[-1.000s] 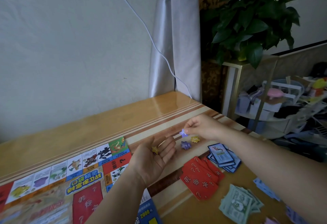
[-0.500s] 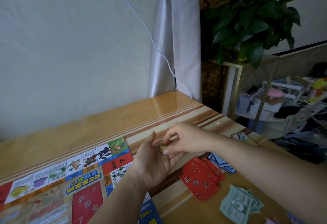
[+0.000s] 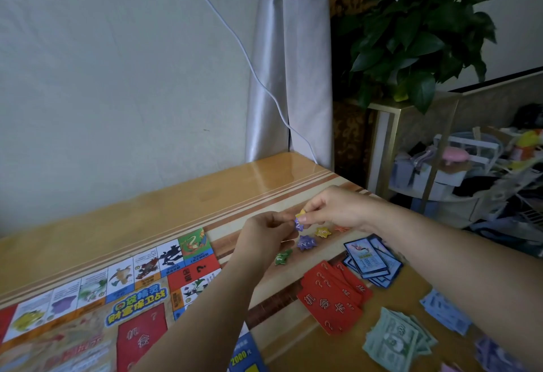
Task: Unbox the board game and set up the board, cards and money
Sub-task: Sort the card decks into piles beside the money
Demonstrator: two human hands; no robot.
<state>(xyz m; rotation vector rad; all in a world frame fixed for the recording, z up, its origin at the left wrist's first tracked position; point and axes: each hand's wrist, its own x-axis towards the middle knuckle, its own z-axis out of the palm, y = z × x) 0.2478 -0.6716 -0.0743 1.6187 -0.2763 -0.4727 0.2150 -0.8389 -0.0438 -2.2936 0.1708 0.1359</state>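
Stayed bare along the far strip of the table, toward the wall. Blocked nearer by the game board on the left; crowded on the right by star tokens, red cards, blue cards and banknotes, with narrow wood gaps between.

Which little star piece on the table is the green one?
The green star token lies closest to the game board, just below the left hand. The other loose ones beside it are purple, yellow and orange.
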